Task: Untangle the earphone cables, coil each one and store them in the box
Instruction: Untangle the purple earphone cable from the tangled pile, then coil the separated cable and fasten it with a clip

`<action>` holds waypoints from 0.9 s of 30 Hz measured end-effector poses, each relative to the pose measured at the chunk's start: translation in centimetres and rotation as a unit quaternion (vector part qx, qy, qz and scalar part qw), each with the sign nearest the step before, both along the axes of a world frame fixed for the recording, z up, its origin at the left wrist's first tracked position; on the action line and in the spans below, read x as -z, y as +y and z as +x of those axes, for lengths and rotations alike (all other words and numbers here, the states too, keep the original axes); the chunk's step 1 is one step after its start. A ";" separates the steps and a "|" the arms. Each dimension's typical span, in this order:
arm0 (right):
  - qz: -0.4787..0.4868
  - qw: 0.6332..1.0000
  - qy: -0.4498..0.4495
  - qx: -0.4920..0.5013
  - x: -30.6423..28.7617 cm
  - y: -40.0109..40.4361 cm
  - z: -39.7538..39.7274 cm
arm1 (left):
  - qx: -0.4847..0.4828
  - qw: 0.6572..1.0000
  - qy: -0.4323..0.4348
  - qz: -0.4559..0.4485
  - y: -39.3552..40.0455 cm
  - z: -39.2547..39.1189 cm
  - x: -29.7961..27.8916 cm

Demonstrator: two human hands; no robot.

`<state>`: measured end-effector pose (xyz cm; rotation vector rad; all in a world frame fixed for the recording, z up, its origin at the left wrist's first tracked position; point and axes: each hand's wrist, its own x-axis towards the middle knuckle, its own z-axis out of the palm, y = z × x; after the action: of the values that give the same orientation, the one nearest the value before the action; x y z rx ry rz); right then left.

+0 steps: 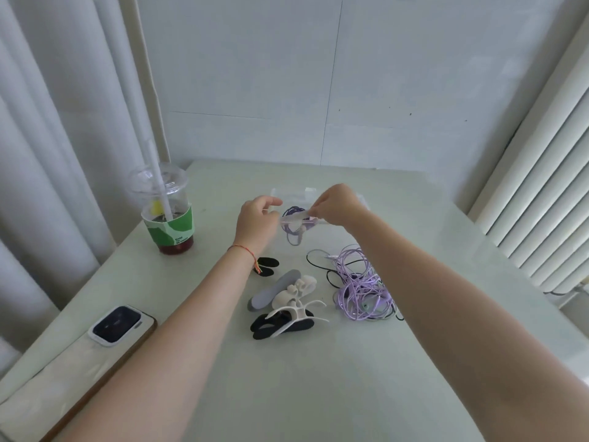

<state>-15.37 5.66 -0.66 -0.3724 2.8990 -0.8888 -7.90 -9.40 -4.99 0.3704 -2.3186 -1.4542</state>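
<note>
Both arms reach out over the table (366, 362), hands raised side by side above the far middle. The right hand (338, 204) has its fingertips pinched on one end of a pale strap (294, 217), which runs crosswise from that pinch toward the left hand (256, 223). The left hand's fingers are curled, thumb forward, at the strap's other end; whether it actually grips the strap, I cannot tell. Hanging right under the strap is a small purple coil (294, 229), its loop drooping downward. Just behind the hands sits a clear box (361, 199), mostly hidden by them; its contents cannot be made out. Nearer the body from the right hand's pinch lies the tangled heap of purple cables (361, 285), with a black cable (318, 266) looping out of it. Below the left wrist, black, grey and white cable winders (287, 301) lie scattered. Far left stand an iced drink (167, 215) and a phone (121, 325).
</note>
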 end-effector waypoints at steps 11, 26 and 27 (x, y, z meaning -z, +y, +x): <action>0.017 0.999 0.035 0.006 -1.0 1.4 1.0 | -0.018 0.968 0.080 -0.238 1.2 1.1 -0.3; 0.019 0.999 -0.012 -0.046 1.6 11.3 7.1 | 0.112 0.972 0.041 -0.202 8.2 3.7 -0.4; 0.020 0.999 -0.010 -0.046 1.8 11.3 6.9 | 0.140 0.969 -0.006 -0.201 8.4 3.5 -0.6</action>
<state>-8.45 16.92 -2.46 -0.4870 2.8509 -0.8154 -4.39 -0.99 -4.43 -0.0653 -2.6784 -1.0474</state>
